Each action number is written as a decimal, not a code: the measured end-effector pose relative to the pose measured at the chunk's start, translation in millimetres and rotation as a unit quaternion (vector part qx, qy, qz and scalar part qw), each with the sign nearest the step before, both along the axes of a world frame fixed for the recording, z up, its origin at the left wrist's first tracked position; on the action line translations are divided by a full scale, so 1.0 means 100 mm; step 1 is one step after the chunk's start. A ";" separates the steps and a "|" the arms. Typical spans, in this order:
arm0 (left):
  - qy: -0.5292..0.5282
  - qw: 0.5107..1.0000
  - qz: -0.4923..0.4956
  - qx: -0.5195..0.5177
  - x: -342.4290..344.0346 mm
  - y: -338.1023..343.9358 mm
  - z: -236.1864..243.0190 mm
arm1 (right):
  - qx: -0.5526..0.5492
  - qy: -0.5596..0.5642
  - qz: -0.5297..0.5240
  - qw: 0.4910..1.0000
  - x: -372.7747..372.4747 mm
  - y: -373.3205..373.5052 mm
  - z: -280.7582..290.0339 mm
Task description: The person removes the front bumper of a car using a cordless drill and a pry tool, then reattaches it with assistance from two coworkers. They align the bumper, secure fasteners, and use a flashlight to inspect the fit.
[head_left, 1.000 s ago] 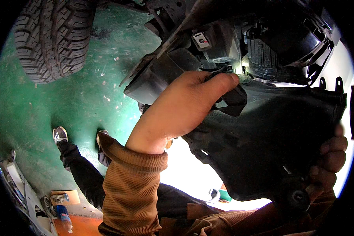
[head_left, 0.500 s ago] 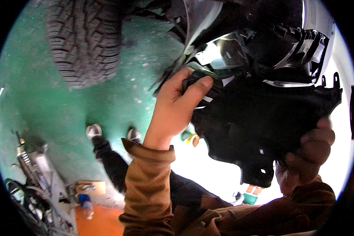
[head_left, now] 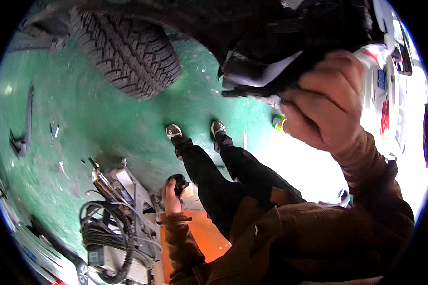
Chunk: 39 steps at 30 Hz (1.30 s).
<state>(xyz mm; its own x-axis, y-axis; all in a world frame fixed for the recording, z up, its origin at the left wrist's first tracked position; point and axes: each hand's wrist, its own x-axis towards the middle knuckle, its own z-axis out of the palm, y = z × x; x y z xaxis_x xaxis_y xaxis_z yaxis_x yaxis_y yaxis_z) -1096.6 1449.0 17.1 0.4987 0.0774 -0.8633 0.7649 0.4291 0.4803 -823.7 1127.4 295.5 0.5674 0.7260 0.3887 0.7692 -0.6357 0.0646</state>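
Observation:
My right hand (head_left: 325, 102) is raised at the upper right, fingers curled closed on the edge of a black plastic panel (head_left: 259, 91) under the vehicle's dark front body. The panel is seen nearly edge-on, and the fingers hide part of it. Low and near my body, my left hand (head_left: 172, 199) is closed around a small rounded black object (head_left: 179, 183); its kind cannot be made out. To the upper left of both hands is a tyre (head_left: 133, 54) with deep tread.
A grey wheeled machine (head_left: 123, 237) with coiled black cables stands at lower left, beside an orange surface (head_left: 195, 237). A black bar-like part (head_left: 28, 118) lies on the green floor (head_left: 95, 123). A can (head_left: 279, 123) stands near my right hand. A white car (head_left: 378, 90) is at right.
My left hand has come away from the panel and dropped low with the black object. My right hand has risen, and the panel has turned from broad-side to nearly edge-on. The view has shifted.

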 end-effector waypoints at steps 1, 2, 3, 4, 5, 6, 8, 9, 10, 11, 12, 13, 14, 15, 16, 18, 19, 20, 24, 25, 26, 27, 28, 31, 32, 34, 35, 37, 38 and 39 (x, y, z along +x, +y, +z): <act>0.013 1.000 0.005 0.016 -0.02 0.05 0.09 | 0.029 -0.003 0.001 1.000 0.04 0.00 -0.03; 0.030 0.999 0.008 0.031 0.01 0.07 0.17 | 0.046 -0.004 -0.012 0.999 0.06 -0.01 -0.06; 0.025 0.999 0.005 0.025 0.08 0.09 0.27 | 0.068 -0.002 0.002 0.998 0.09 -0.01 -0.09; 0.015 1.000 0.001 0.016 0.19 0.07 0.36 | 0.081 0.016 -0.005 0.997 0.07 0.01 -0.11; -0.016 1.000 0.010 0.001 0.30 0.01 0.47 | 0.095 0.033 -0.013 0.995 0.07 0.01 -0.11; -0.006 1.000 -0.007 0.009 0.44 -0.04 0.56 | 0.108 0.048 -0.024 0.993 0.04 0.03 -0.09; -0.019 0.998 -0.062 -0.022 0.73 -0.18 0.76 | 0.139 0.074 -0.051 0.986 -0.01 0.01 -0.01; -0.018 0.995 -0.099 -0.003 0.86 -0.25 0.88 | 0.217 0.094 -0.040 0.971 -0.06 0.03 0.03; -0.025 0.991 -0.132 -0.002 1.02 -0.36 0.97 | 0.290 0.122 -0.030 0.949 -0.11 0.01 0.03; -0.086 0.979 -0.185 -0.007 1.08 -0.32 1.17 | 0.309 0.132 -0.046 0.941 -0.27 0.11 0.12; -0.129 0.955 -0.266 -0.016 1.23 -0.38 1.30 | 0.314 0.179 -0.073 0.929 -0.42 0.10 0.13; -0.100 0.957 -0.263 -0.071 1.37 -0.52 1.42 | 0.333 0.189 -0.098 0.919 -0.56 0.01 0.11; -0.064 0.960 -0.260 -0.080 1.46 -0.64 1.55 | 0.319 0.240 -0.130 0.908 -0.73 -0.06 0.06; -0.150 0.909 -0.384 -0.067 1.64 -0.71 1.66 | 0.338 0.241 -0.155 0.896 -0.87 -0.09 -0.02; -0.150 0.901 -0.399 -0.075 1.73 -0.81 1.77 | 0.344 0.266 -0.184 0.881 -1.02 -0.12 -0.14; -0.131 0.869 -0.463 -0.111 2.06 -1.06 1.94 | 0.322 0.368 -0.253 0.835 -1.31 -0.18 -0.35; -0.156 0.849 -0.490 -0.121 2.10 -1.19 2.04 | 0.377 0.379 -0.289 0.794 -1.55 -0.14 -0.40; -0.165 0.831 -0.519 -0.112 2.14 -1.30 2.13 | 0.409 0.439 -0.335 0.727 -1.70 -0.11 -0.46; -0.161 0.765 -0.616 -0.093 2.21 -1.73 2.47 | 0.546 0.418 -0.313 0.654 -2.08 -0.23 -0.54; -0.167 0.762 -0.620 -0.086 2.16 -1.84 2.56 | 0.561 0.407 -0.307 0.653 -2.15 -0.30 -0.52; -0.169 0.760 -0.624 -0.070 2.13 -1.95 2.61 | 0.580 0.387 -0.298 0.652 -2.18 -0.38 -0.52; -0.170 0.759 -0.627 -0.052 2.09 -2.04 2.67 | 0.579 0.396 -0.300 0.647 -2.20 -0.47 -0.52; -0.175 0.756 -0.630 -0.044 2.05 -2.15 2.71 | 0.582 0.396 -0.299 0.644 -2.22 -0.58 -0.52; -0.185 0.752 -0.633 -0.017 1.86 -2.49 2.82 | 0.584 0.397 -0.283 0.649 -2.31 -0.93 -0.54; -0.186 0.750 -0.635 -0.016 1.78 -2.60 2.85 | 0.588 0.393 -0.280 0.650 -2.35 -1.06 -0.53; -0.184 0.755 -0.630 -0.011 1.64 -2.77 2.94 | 0.587 0.399 -0.267 0.652 -2.42 -1.26 -0.51; -0.184 0.760 -0.624 -0.003 1.58 -2.85 2.99 | 0.601 0.384 -0.245 0.656 -2.44 -1.36 -0.49; -0.180 0.768 -0.614 0.014 1.47 -2.98 3.10 | 0.606 0.390 -0.217 0.658 -2.50 -1.52 -0.43; -0.175 0.772 -0.611 0.019 1.43 -3.04 3.15 | 0.619 0.392 -0.203 0.649 -2.53 -1.59 -0.40; -0.187 0.765 -0.616 0.035 1.40 -3.11 3.21 | 0.631 0.395 -0.191 0.640 -2.56 -1.64 -0.36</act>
<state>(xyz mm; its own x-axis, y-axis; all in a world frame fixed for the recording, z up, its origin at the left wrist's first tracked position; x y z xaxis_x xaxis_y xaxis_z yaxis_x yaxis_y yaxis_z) -956.6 1138.0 338.2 0.4413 -0.6098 -0.6583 0.3729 -0.5427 0.7527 -1079.6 963.4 259.1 0.9910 -0.1335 0.0117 0.0185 0.0498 -0.9986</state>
